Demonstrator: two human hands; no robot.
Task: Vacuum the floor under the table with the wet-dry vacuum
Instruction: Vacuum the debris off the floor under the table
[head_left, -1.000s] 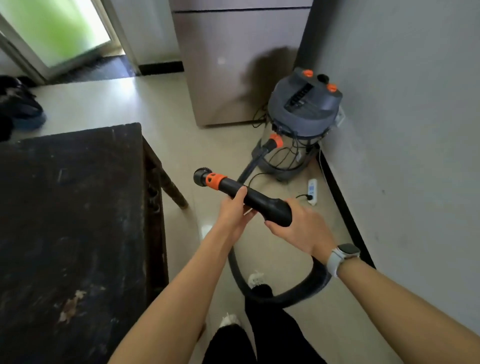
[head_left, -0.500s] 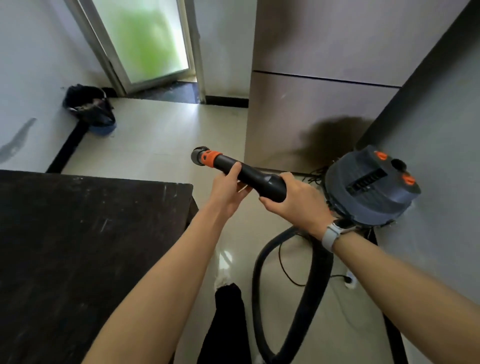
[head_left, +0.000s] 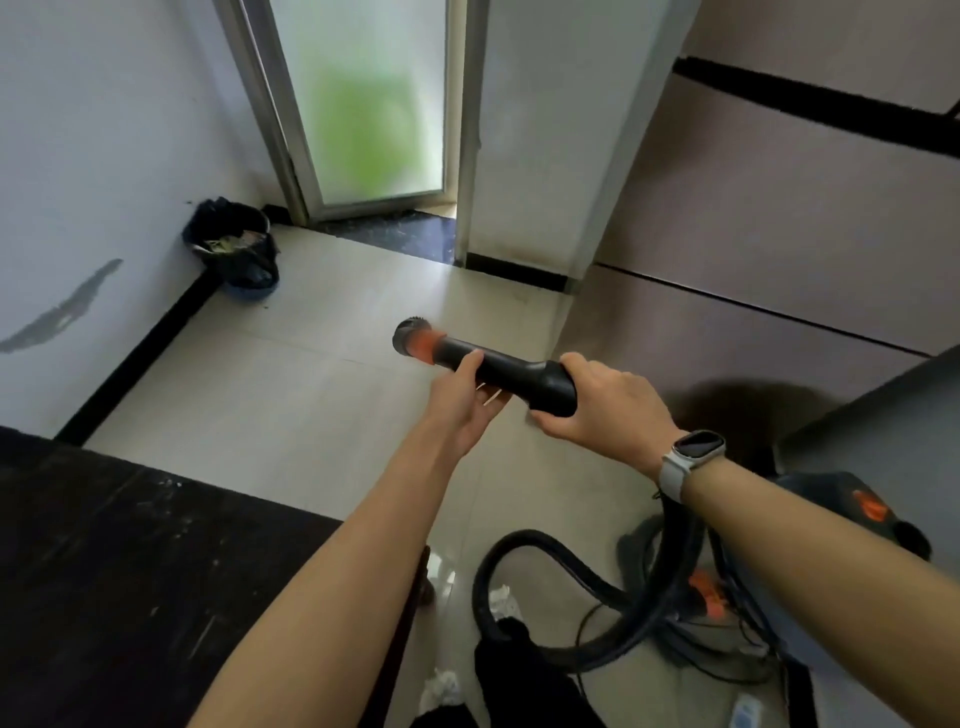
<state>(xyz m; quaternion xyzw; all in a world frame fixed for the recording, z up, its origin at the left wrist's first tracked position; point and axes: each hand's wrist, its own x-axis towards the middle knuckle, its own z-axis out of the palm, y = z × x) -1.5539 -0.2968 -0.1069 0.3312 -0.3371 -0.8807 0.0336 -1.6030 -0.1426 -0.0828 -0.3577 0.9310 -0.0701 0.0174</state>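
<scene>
**Desk:** What does the head view show at centre frame?

**Photographer:** A person grips the vacuum wand (head_left: 498, 371) with both hands, above the pale tiled floor (head_left: 322, 384). The left hand (head_left: 462, 402) wraps its fingers round the narrow barrel just behind the orange collar; the right hand (head_left: 605, 402) is curled over the thick rear end, where the hose (head_left: 524, 540) leaves. Two holds likely steady the wand for aiming.

**Desk:** And the nozzle?

**Photographer:** The brush tip (head_left: 408, 338) points toward the upper left of the frame, held up in the air, not on the floor. It looks carried rather than working yet.

**Desk:** Where are the machine and the table?

**Photographer:** The wet-dry vacuum (head_left: 841, 519) sits at lower right beside the grey wall, its hose looping slack across the tiles, slack that should let the wand reach. The dark table (head_left: 156, 571) fills the lower left; the floor beneath it is hidden. A lined bin (head_left: 234, 249) stands in the upper-left corner, by the frosted door (head_left: 374, 104).
</scene>
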